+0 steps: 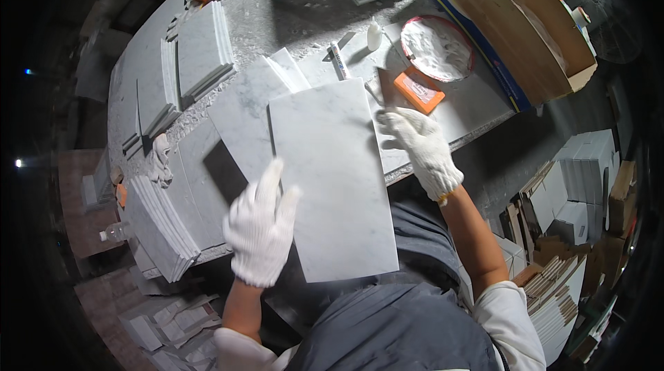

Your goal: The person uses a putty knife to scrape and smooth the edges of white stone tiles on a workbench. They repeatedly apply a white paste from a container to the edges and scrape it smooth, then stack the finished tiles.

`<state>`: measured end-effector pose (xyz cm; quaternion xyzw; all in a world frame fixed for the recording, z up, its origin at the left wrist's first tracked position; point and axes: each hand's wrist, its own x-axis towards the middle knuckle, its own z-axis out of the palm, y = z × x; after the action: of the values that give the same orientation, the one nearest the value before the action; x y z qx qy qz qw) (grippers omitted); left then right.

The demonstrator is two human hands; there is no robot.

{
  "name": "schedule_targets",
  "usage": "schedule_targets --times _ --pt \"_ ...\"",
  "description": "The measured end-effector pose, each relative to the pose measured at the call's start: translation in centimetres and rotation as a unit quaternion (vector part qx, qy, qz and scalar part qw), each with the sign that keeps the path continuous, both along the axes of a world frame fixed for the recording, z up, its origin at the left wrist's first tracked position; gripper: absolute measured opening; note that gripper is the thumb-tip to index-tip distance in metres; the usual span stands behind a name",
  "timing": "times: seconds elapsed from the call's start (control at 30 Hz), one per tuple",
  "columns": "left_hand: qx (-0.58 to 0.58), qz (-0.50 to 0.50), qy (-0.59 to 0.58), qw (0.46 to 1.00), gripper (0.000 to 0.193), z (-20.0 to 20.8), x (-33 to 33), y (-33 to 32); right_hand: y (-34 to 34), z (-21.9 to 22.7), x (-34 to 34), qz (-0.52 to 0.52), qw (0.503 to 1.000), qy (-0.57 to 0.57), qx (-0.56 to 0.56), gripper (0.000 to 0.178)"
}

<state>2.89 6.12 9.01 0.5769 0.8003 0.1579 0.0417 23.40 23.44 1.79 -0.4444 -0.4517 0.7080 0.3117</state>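
Observation:
A pale grey-veined marble tile (335,177) slants across the middle, its near end jutting past the table edge towards me. My left hand (261,229), in a white knitted glove, rests at the tile's left edge with fingers stretched and thumb apart over the surface. Beside the tile's upper right edge, my gloved right hand (420,148) has its fingers curled round the lower end of a thin, dark brownish blade like a scraper (385,86); its handle is hidden. An orange block (419,90) lies just beyond that hand. Under the tile's left side are other tiles (238,105).
A round tub of white powder or paste (437,48), a small white bottle (374,35) and a marker (339,60) stand or lie beyond. A long cardboard box (519,18) borders the right. Tile stacks (204,49) line the dusty table's left; cartons (584,163) fill the lower right.

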Motion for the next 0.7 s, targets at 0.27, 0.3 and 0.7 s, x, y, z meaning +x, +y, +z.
schedule_targets --times 0.27,0.3,0.7 --pt "0.039 -0.017 0.108 0.993 0.036 -5.1 -0.4 16.5 -1.5 0.8 -1.0 -0.055 0.982 -0.16 0.081 0.033" --pt "0.077 -0.039 0.119 0.989 0.033 -5.6 -0.3 16.9 -1.4 0.8 -1.4 -0.037 0.973 -0.198 0.11 0.034" --pt "-0.008 -0.093 0.062 0.994 0.03 -5.2 -0.3 17.2 0.8 0.6 -4.1 0.025 0.864 -0.36 0.352 0.051"
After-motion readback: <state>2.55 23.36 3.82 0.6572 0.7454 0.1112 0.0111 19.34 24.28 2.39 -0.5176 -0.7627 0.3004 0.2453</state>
